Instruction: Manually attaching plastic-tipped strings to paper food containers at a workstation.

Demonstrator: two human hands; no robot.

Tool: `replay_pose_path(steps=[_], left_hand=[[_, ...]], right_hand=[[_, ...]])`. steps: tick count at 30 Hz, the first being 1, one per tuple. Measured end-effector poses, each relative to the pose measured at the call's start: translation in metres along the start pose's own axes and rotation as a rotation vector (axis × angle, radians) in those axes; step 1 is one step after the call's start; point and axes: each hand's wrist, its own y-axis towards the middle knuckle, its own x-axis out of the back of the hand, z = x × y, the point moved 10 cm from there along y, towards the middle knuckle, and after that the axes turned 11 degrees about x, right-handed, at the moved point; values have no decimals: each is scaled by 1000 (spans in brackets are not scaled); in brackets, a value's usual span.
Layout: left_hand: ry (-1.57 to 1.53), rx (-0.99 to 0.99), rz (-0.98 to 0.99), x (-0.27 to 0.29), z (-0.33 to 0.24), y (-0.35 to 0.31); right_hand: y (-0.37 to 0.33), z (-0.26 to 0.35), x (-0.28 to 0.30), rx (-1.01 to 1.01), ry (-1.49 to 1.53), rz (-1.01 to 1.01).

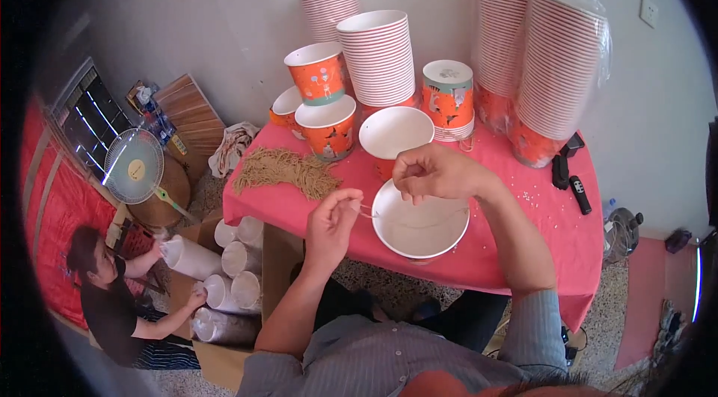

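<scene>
Over the near edge of the pink-covered table stands a white-lined paper bucket, its mouth facing up. My left hand is at the bucket's left rim, with thumb and fingertips pinching a thin tan cord. My right hand is above the bucket's far rim, fingers curled in a pinch; the cord seems to sag across the bucket's mouth, and its end at the right hand is hard to make out. Left of the hands lies a pile of tan cords. Another open orange bucket stands just behind.
Stacked buckets and loose orange ones stand at the back. Plastic-wrapped bucket stacks rise at the back right. A black-and-white handheld device lies at the right edge. Lower left, another person handles wrapped stacks in a cardboard box.
</scene>
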Motion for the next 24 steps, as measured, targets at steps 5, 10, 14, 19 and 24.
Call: replay_pose_path(steps=[5, 10, 14, 19, 24], left_hand=[[75, -106, -23, -14, -24, 4], [172, -179, 9, -18, -23, 2], [286, -120, 70, -21, -6, 2], [361, -163, 84, -25, -13, 2], [534, -513, 81, -44, -51, -12]], right_hand=[[-5, 16, 2, 213, -547, -12], [-9, -22, -24, -120, -873, 256], [-4, -42, -36, -194, -972, 406], [-7, -27, -46, -16, -662, 452], [-8, 18, -22, 74, -242, 170]])
